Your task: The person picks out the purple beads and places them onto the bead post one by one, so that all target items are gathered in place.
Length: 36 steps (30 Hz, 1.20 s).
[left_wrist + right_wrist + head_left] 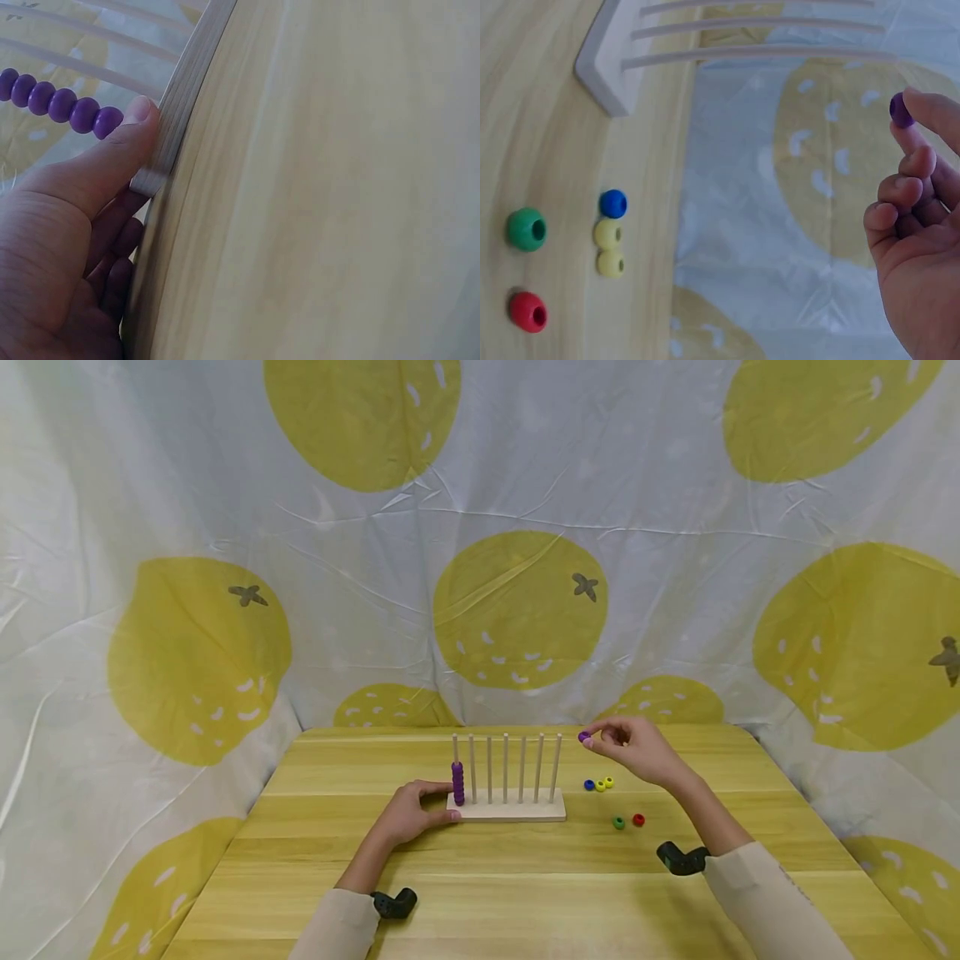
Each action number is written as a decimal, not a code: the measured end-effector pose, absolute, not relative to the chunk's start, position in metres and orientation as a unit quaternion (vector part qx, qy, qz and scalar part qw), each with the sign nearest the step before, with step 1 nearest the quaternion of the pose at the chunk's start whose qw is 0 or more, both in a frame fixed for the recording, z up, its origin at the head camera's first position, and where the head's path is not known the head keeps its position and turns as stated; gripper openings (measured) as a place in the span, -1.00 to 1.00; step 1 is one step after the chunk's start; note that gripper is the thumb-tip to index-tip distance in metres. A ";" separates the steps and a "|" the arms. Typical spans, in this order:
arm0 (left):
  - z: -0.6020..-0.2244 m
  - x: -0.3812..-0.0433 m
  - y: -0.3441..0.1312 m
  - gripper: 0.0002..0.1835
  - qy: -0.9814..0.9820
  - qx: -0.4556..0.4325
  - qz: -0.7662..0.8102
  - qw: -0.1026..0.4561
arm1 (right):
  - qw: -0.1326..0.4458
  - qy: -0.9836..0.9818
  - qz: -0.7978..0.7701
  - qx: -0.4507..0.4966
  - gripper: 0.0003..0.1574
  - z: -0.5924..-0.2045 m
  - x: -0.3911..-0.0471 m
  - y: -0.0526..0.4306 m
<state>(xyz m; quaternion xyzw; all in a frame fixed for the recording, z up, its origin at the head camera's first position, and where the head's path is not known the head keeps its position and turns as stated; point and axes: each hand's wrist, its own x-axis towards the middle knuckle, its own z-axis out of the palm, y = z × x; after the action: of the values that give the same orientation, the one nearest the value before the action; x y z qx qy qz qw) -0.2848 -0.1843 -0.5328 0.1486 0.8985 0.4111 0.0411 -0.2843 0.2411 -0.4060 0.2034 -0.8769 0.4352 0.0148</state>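
Observation:
A wooden peg rack (pixel 507 811) with a row of upright pegs stands on the table. Its leftmost peg carries a stack of several purple beads (pixel 457 783). My left hand (pixel 408 812) grips the left end of the base, thumb along the front and index finger behind; in the left wrist view the thumb (pixel 124 154) lies beside the lowest bead. Raised to the right of the rack, my right hand (pixel 637 750) pinches a purple bead (pixel 901 111) between thumb and index finger, near peg-top height. The other fingers of that hand are curled.
Right of the rack lie a blue bead (pixel 588 785) and two yellow beads (pixel 601 786) close together. Nearer the front are a green bead (pixel 618 822) and a red bead (pixel 638 819). A lemon-patterned cloth (pixel 517 610) hangs behind the wooden table (pixel 510 885).

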 end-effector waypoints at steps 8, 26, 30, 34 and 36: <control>-0.533 -0.284 -0.183 -0.33 0.895 0.142 0.420 0.042 | 0.025 -0.876 0.430 0.219 -0.69 -0.387 -0.288 0.228; -0.531 -0.287 -0.179 -0.33 0.893 0.142 0.424 0.045 | 0.012 -0.866 0.434 0.248 -0.66 -0.369 -0.300 0.182; -0.530 -0.287 -0.179 -0.34 0.894 0.138 0.423 0.043 | 0.008 -0.861 0.435 0.263 -0.66 -0.367 -0.302 0.165; -0.530 -0.286 -0.179 -0.35 0.895 0.133 0.422 0.044 | 0.007 -0.857 0.431 0.280 -0.69 -0.365 -0.304 0.147; -0.531 -0.286 -0.179 -0.34 0.895 0.134 0.422 0.046 | 0.006 -0.857 0.428 0.287 -0.71 -0.365 -0.306 0.138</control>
<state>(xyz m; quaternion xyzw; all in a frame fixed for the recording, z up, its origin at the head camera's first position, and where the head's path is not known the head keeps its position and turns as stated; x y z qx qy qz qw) -0.2860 -0.1794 -0.5309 0.1339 0.8954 0.4222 0.0460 -0.3056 0.1380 -0.3649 0.2866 -0.8572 0.4279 0.0063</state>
